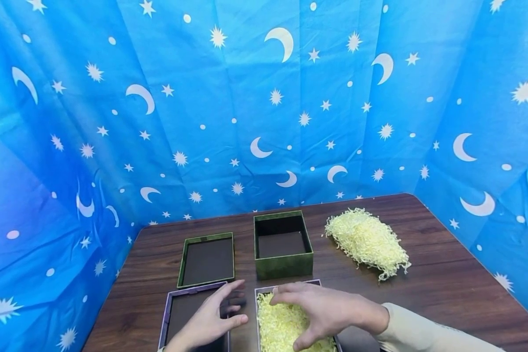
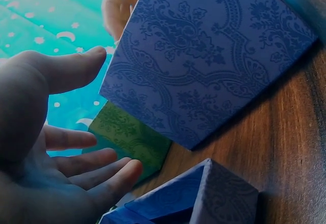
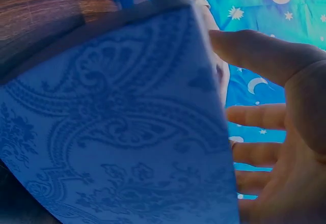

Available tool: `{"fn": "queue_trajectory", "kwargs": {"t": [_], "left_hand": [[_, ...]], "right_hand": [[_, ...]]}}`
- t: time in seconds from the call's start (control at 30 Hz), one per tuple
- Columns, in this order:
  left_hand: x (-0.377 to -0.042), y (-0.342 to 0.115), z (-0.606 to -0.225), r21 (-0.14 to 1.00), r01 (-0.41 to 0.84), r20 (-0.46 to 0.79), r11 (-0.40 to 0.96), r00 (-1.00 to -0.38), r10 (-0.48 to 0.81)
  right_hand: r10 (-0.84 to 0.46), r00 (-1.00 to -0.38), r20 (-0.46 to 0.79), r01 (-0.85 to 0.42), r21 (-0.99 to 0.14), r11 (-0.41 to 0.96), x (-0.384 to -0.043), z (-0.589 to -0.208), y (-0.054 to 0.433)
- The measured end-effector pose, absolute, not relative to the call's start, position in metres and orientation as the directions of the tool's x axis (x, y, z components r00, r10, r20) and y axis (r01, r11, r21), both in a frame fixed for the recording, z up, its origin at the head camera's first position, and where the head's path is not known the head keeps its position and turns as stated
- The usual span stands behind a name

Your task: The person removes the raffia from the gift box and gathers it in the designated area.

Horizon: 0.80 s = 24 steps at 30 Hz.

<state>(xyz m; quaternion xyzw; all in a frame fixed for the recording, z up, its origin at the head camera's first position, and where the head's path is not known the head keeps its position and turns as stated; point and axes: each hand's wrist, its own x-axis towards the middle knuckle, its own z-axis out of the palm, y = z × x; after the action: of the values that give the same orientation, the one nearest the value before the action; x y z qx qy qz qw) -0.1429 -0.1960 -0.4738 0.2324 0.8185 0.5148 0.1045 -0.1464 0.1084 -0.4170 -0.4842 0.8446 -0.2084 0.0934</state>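
A purple patterned box (image 3: 112,117) stands at the table's front, filled with pale yellow shredded paper (image 1: 275,325). Over its back and right part hovers my right hand (image 1: 323,308), fingers bent slightly down and thumb spread. In the right wrist view, those fingers and thumb extend past the box's top edge, with nothing gripped. My left hand (image 1: 209,318) is raised between that box and a shallow purple lid (image 1: 176,313), which lies inside up. Its fingers are apart and hold nothing; the left wrist view shows thumb and fingers near the box's corner.
Behind the purple box stands a deep green box (image 1: 283,266) with a dark inside. A shallow green lid (image 1: 209,261) lies left of it. At the back right is a loose pile of yellow shredded paper (image 1: 367,242). A blue star-and-moon cloth (image 1: 242,88) hangs around the wooden table (image 1: 431,264).
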Motion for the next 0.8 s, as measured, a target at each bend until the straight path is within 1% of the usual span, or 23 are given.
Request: {"fn": "queue_trajectory", "kwargs": {"t": [0.1, 0.2, 0.3, 0.5, 0.67, 0.8], "left_hand": [[-0.143, -0.195, -0.474, 0.9, 0.261, 0.055, 0.348, -0.862, 0.505], [-0.143, -0.194, -0.476, 0.906, 0.255, 0.046, 0.337, -0.853, 0.52], [-0.143, -0.193, -0.478, 0.918, 0.236, 0.033, 0.318, -0.845, 0.533], [-0.144, -0.192, -0.48, 0.936, 0.202, 0.009, 0.287, -0.832, 0.555], [-0.144, -0.189, -0.482, 0.926, 0.242, 0.03, 0.289, -0.812, 0.583], [-0.144, -0.188, -0.484, 0.927, 0.252, 0.037, 0.279, -0.801, 0.598]], "right_hand": [[-0.882, -0.469, 0.053, -0.821, -0.395, 0.412, -0.146, -0.419, 0.108], [-0.895, -0.441, 0.067, -0.85, -0.352, 0.392, -0.146, -0.422, 0.107], [-0.899, -0.433, 0.067, -0.862, -0.322, 0.391, -0.145, -0.426, 0.106], [-0.903, -0.427, 0.039, -0.865, -0.307, 0.396, -0.144, -0.43, 0.104], [-0.908, -0.418, -0.022, -0.865, -0.296, 0.406, -0.145, -0.43, 0.102], [-0.912, -0.408, -0.036, -0.874, -0.272, 0.402, -0.145, -0.43, 0.1]]}}
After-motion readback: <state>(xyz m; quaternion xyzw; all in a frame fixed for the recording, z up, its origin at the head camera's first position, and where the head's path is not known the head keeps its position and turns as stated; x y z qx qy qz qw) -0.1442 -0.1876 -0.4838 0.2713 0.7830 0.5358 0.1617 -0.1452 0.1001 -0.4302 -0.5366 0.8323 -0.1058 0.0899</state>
